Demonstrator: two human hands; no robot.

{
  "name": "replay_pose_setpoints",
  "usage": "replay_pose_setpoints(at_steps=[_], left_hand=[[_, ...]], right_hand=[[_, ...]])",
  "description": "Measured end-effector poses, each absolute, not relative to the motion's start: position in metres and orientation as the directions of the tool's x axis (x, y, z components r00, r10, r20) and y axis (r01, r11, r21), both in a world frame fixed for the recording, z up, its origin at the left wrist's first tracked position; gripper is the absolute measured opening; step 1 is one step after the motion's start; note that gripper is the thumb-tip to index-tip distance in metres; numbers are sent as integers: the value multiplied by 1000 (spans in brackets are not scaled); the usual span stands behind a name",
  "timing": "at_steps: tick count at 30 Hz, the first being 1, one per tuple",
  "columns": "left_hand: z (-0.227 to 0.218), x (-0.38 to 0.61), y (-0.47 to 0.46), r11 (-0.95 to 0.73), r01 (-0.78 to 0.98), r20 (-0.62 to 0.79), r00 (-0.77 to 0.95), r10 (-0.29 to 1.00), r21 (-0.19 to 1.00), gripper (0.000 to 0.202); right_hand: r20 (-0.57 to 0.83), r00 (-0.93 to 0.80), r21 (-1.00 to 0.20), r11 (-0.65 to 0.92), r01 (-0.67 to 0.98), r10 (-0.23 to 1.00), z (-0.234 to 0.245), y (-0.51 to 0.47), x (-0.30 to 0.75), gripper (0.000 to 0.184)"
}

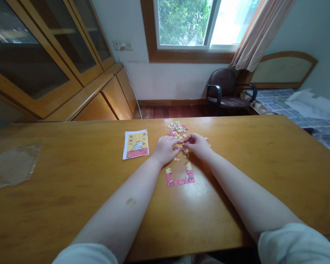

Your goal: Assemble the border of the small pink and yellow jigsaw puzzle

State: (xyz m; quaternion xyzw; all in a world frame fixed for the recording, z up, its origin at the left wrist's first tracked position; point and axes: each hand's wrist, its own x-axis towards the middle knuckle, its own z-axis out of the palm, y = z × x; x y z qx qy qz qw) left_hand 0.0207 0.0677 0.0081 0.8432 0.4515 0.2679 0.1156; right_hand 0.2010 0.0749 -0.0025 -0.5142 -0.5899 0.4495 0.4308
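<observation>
My left hand [167, 149] is over the loose jigsaw pieces, fingers stretched to the right and thumb held apart from them. Its fingertips meet those of my right hand [198, 145], which pinches a small puzzle piece, mostly hidden by the fingers. Behind the hands lies a pile of yellow, pink and white puzzle pieces [177, 127]. A few loose pieces lie under and around my fingers, with a yellow piece [176, 159] just below. Closer to me, joined pieces form a U-shaped puzzle border [181, 182], pink along the bottom with yellow upper ends.
Left of my hands lies a picture card [137, 144] with a white duck on yellow and pink. A clear plastic bag [15, 165] rests at the far left of the wooden table [85, 146]. Beyond the table stand a cabinet [110, 99], an armchair [222, 86] and a bed [280, 99].
</observation>
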Motion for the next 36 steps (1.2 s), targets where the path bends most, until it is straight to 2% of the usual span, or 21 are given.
replay_pose_setpoints(at_steps=[3, 5, 9, 13, 17, 36], left_hand=[[9, 22, 67, -545, 719, 320, 442, 838, 432, 21], [9, 22, 67, -520, 734, 304, 424, 853, 437, 20], [8, 20, 68, -465, 776, 297, 365, 882, 427, 19], [4, 19, 70, -419, 807, 255, 338, 906, 415, 16], [3, 20, 72, -398, 815, 235, 326, 916, 422, 16], [1, 20, 72, -407, 805, 255, 324, 911, 431, 15]], right_hand=[[50, -112, -968, 76, 238, 992, -2, 74, 200, 21], [106, -112, -940, 136, 313, 988, -1, 73, 201, 17], [266, -153, -743, 303, 597, 952, 2, 70, 205, 5], [273, -220, -606, 345, 717, 937, 3, 70, 209, 9], [266, -242, -563, 354, 747, 933, 2, 71, 209, 11], [264, -384, -529, 465, 710, 885, 3, 70, 208, 12]])
